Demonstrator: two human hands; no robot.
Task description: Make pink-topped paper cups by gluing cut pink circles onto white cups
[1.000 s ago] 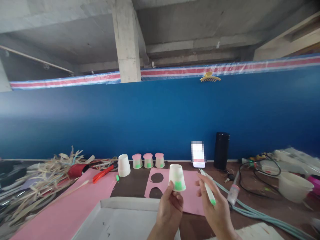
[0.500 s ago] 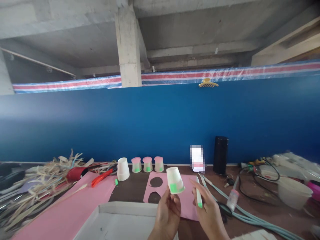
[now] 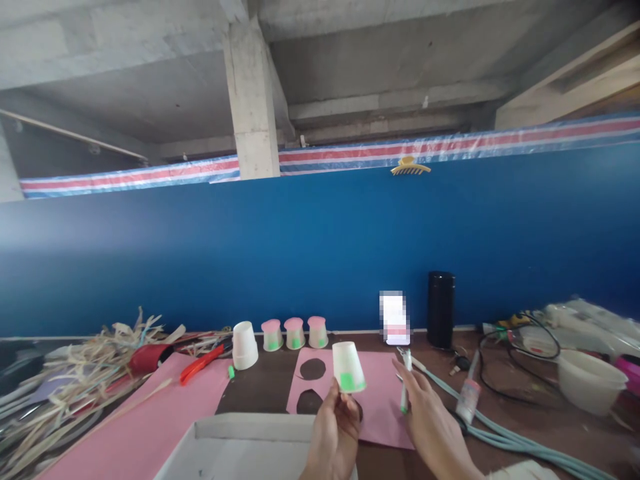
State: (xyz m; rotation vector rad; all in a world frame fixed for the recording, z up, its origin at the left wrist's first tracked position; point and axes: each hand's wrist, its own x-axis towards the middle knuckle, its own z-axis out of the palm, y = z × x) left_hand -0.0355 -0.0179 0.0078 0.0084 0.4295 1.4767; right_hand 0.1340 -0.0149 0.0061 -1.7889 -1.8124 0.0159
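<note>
My left hand [image 3: 334,430] holds an upside-down white paper cup [image 3: 347,367] with a green patch, pinched at its rim above the table. My right hand [image 3: 426,420] grips a white marker with a green tip [image 3: 404,383], held beside the cup and apart from it. Under both lies a pink sheet [image 3: 380,393] with two round holes cut in it. Three small cups with pink tops [image 3: 294,333] stand in a row by the blue wall, next to a plain white stack of cups [image 3: 245,345].
An open white box [image 3: 240,450] sits just before me. A large pink sheet [image 3: 130,427], red cutter [image 3: 200,363] and dried straw [image 3: 65,380] lie left. A black cylinder [image 3: 441,309], glue bottle [image 3: 467,397], hoses, cables and a white bowl [image 3: 590,383] stand right.
My left hand has tilted and lowered the cup slightly. My right hand has turned the marker from slanting to nearly upright, tip downward, and the view has shifted a little.
</note>
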